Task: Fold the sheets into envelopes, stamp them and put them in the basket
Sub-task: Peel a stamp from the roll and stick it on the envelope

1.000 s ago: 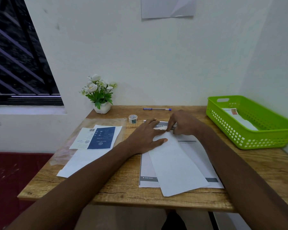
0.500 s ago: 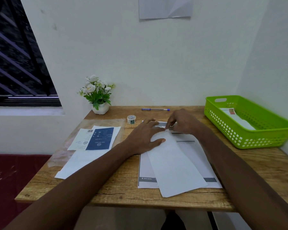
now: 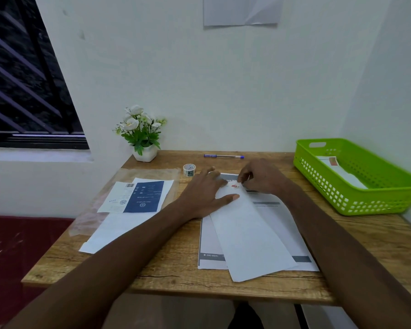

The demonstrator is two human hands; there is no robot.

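Observation:
A long folded white envelope (image 3: 251, 233) lies slanted on a printed sheet (image 3: 285, 217) at the middle of the wooden table (image 3: 176, 276). My left hand (image 3: 206, 193) lies flat on the envelope's upper left part, thumb stretched across it. A small red stamp (image 3: 234, 185) shows on the envelope's top end. My right hand (image 3: 263, 176) is just right of the stamp, its curled fingertips at the stamp's edge; whether they pinch anything is hidden. The green basket (image 3: 356, 200) stands at the right with a stamped envelope (image 3: 342, 174) inside.
A tape roll (image 3: 189, 169) and a blue pen (image 3: 223, 156) lie behind my hands. A potted white flower (image 3: 142, 136) stands at the back left. On the left lie a blue leaflet (image 3: 145, 197), white sheets (image 3: 119, 231) and a clear plastic sleeve (image 3: 152, 173).
My right hand has shifted slightly to the right, uncovering the red stamp on the envelope's top end. My left hand stays flat on the envelope.

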